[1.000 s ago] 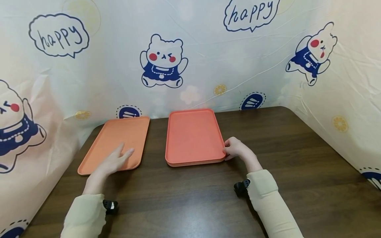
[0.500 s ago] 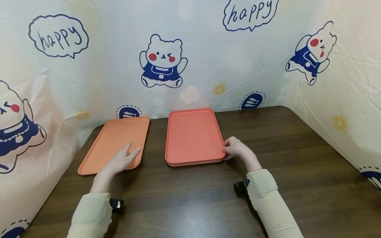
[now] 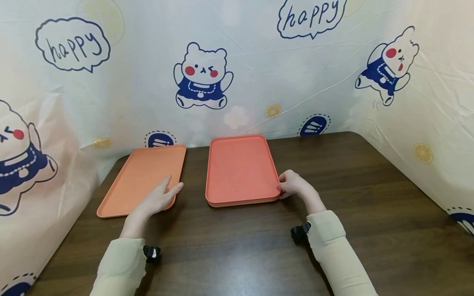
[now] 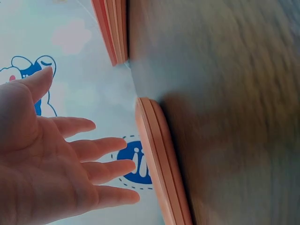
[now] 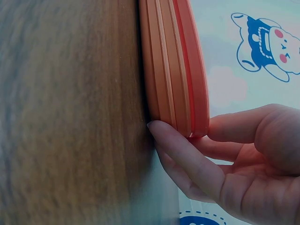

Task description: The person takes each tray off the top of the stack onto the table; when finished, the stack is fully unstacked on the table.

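Note:
A flat rectangular coral-red tray point(image 3: 240, 168) tops a small stack at the middle back of the table; the right wrist view shows orange trays point(image 5: 164, 70) beneath it. My right hand point(image 3: 294, 183) holds the stack's front right corner, thumb point(image 5: 234, 125) at the red rim and a finger low against the bottom orange tray. On the left lies an orange tray point(image 3: 148, 168), layered on at least one more in the left wrist view. Over its front right corner hovers my left hand point(image 3: 155, 200), fingers spread and holding nothing, apart from the trays point(image 4: 159, 154) in the left wrist view.
Both stacks lie near the back edge of a dark wood table point(image 3: 237, 242), a narrow gap between them. Behind and at the sides hangs a pale printed sheet point(image 3: 252, 74) with cartoon bears. Black wrist cameras are strapped at both sleeves point(image 3: 122, 261).
My left hand has slid rightward across the orange tray to its front right corner, fingers still spread. The right hand and both stacks have stayed in place.

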A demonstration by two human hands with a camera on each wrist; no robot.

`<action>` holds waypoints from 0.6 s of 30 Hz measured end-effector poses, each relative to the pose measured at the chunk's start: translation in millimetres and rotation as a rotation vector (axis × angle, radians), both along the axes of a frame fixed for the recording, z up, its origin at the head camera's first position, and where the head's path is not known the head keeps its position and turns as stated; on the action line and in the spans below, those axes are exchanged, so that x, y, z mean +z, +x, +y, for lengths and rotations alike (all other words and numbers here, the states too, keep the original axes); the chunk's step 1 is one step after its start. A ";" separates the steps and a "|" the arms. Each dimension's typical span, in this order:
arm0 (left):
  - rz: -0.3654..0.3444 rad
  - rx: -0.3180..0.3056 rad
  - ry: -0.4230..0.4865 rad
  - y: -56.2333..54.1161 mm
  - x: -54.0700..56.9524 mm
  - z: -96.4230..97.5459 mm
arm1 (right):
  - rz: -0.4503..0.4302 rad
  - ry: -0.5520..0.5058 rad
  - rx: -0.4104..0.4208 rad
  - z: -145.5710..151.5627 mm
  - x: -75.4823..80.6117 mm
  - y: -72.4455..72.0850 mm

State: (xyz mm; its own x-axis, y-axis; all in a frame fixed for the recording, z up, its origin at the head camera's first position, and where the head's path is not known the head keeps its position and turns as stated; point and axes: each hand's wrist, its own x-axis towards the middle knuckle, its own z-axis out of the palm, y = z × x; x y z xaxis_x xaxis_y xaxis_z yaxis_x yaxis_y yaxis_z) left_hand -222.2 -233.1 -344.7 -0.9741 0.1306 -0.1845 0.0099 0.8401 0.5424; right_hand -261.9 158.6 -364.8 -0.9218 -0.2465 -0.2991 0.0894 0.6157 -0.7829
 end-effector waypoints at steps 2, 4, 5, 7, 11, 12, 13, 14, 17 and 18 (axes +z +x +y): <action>0.011 -0.003 0.007 -1.4 -1.4 2.0 | 0.001 0.000 0.000 0.2 -0.2 -0.1; 0.014 -0.003 0.015 -1.9 -1.9 4.7 | 0.002 -0.004 -0.004 0.4 -0.1 0.0; 0.020 0.003 0.028 -2.1 -2.3 6.4 | 0.003 -0.005 -0.006 0.6 -0.1 0.0; 0.021 -0.002 0.039 -1.8 -2.3 9.9 | 0.004 -0.010 -0.005 0.7 -0.4 -0.2; 0.027 -0.010 0.048 -2.3 -2.4 16.0 | 0.005 -0.016 -0.001 0.9 -1.6 -0.6; 0.024 -0.018 0.043 -2.6 -2.0 17.5 | 0.004 -0.018 0.000 0.9 -1.8 -0.7; 0.027 -0.018 0.041 -3.1 -1.9 18.9 | 0.004 -0.018 0.000 1.0 -1.8 -0.8; 0.027 -0.018 0.043 -3.7 -1.7 20.6 | 0.003 -0.018 0.001 1.0 -1.9 -0.8; 0.017 -0.022 0.049 -5.0 -0.7 25.8 | 0.000 -0.016 0.000 1.1 -1.7 -1.2; 0.015 -0.023 0.051 -5.3 -0.5 27.6 | -0.001 -0.017 0.001 1.0 -1.6 -1.2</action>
State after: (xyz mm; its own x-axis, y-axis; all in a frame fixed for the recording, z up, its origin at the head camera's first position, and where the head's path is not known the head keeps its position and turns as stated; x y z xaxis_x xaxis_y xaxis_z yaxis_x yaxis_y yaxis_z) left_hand -227.5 -205.5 -345.2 -0.9734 0.1617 -0.1624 0.0371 0.8106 0.5844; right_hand -263.1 159.7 -366.3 -0.9213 -0.2523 -0.2958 0.0896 0.6024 -0.7931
